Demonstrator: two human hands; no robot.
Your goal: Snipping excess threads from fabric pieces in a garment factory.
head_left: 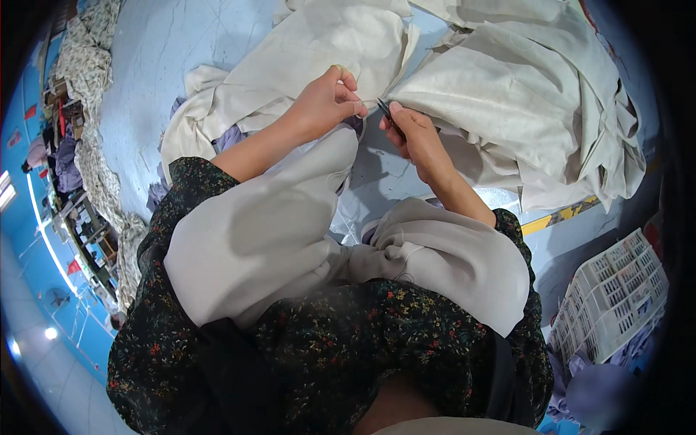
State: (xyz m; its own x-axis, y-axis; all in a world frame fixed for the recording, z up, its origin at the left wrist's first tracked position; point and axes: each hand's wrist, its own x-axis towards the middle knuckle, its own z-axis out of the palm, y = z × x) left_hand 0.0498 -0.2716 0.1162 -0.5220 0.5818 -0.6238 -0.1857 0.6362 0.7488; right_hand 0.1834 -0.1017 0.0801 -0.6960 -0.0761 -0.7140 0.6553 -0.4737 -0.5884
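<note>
My left hand [328,107] is closed in a pinch, its fingertips at the drawn-out tip of a cream cloth [500,101]. Whether a loose thread also lies between those fingers is too small to tell. Small dark thread snips [383,109] sit in my right hand [415,138], their blades pointing up and left at that same tip. The cloth spreads from there in loose folds to the right. More cream cloth [312,54] lies beyond my left hand, with bits of lilac fabric [229,138] showing under it.
Pale cloth drapes over my knees [268,225]. At the lower right a white slatted plastic basket [609,297] stands by lilac fabric [627,351]. Yellow-black tape [562,215] marks the blue-grey floor [170,51]. Patterned fabric [94,145] is heaped along the left, beside cluttered work tables [80,210].
</note>
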